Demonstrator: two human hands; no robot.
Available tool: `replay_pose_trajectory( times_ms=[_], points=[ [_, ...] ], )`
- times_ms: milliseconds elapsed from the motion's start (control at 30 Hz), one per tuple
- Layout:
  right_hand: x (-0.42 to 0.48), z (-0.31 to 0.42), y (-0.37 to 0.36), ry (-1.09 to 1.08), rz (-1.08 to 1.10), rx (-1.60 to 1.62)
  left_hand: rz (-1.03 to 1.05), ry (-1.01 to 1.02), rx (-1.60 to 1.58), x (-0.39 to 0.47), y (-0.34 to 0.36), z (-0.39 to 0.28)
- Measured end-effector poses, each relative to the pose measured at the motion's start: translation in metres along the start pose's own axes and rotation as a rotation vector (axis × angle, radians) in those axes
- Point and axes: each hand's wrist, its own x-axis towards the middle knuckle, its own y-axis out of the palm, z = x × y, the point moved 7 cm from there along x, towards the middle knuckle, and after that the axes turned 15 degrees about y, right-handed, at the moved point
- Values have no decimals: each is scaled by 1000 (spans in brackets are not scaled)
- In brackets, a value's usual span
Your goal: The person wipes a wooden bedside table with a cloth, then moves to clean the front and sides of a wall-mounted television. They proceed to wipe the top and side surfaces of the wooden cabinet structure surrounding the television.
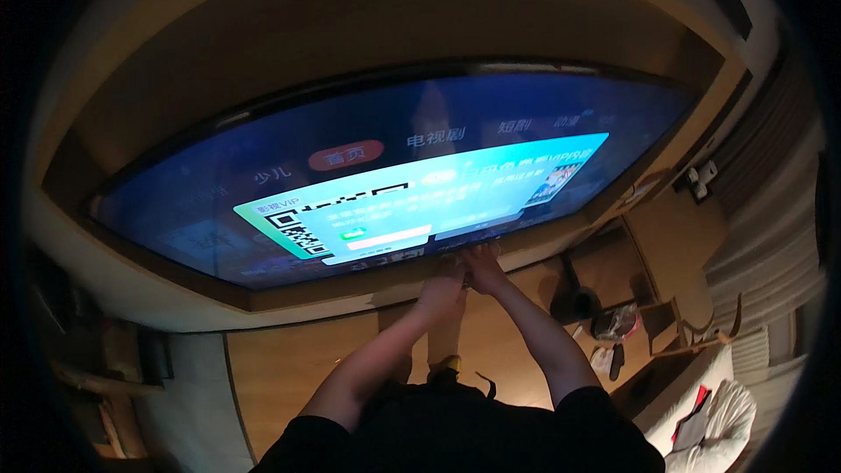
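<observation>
A large, lit television (368, 144) set in a wall recess fills the view before me, with menus, writing and a printed-style code on its screen. My left hand (445, 292) is just below the screen's lower edge, close against my right hand. My right hand (483, 269) has its fingers up at the ledge (525, 251) under the screen. Both hands are blurred and dim. Whether either one holds something small cannot be made out.
Wooden flooring (295, 368) lies below. To the right stand a dark bin (583, 302), a plastic bag (617, 323), a wooden desk (677, 236) with small items on it, and a chair. A curtain (769, 236) hangs at far right. Crumpled white fabric (723, 414) lies at lower right.
</observation>
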Motion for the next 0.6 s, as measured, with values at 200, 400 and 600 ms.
replay_pose_trajectory(
  times_ms=[200,400,600],
  points=[
    [0,127,43,-118,85,54,-20,-77,196,-114,-40,45],
    [2,247,73,-270,133,56,-23,-199,263,-213,-95,78],
    [1,321,106,-260,222,236,-150,-147,338,-283,-134,95]
  ],
)
